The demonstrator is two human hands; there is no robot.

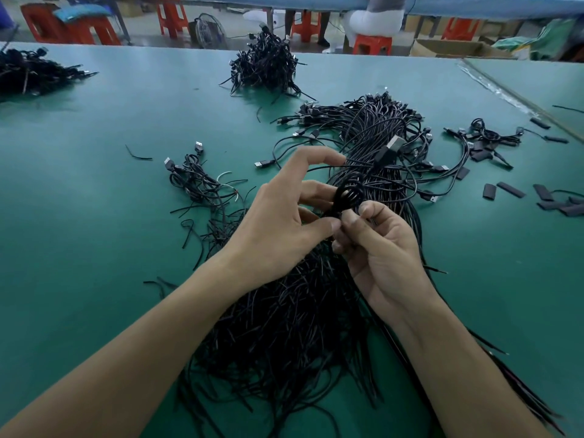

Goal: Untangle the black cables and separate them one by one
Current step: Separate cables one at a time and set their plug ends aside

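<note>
Two bare forearms come in from the lower left and lower right and meet at mid-frame. The left hand (278, 229) shows its back. Its index finger is arched high and free, and its thumb and other fingers close on a small coiled cable (347, 194). The right hand (385, 254) pinches the coil's lower edge between thumb and forefinger. Its remaining fingers seem curled underneath, partly hidden.

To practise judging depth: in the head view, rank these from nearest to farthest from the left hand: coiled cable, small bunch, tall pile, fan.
1. Coiled cable: held in the left hand.
2. Small bunch: to its left.
3. Tall pile: far across the table.
4. Fan: on the floor beyond.
</note>
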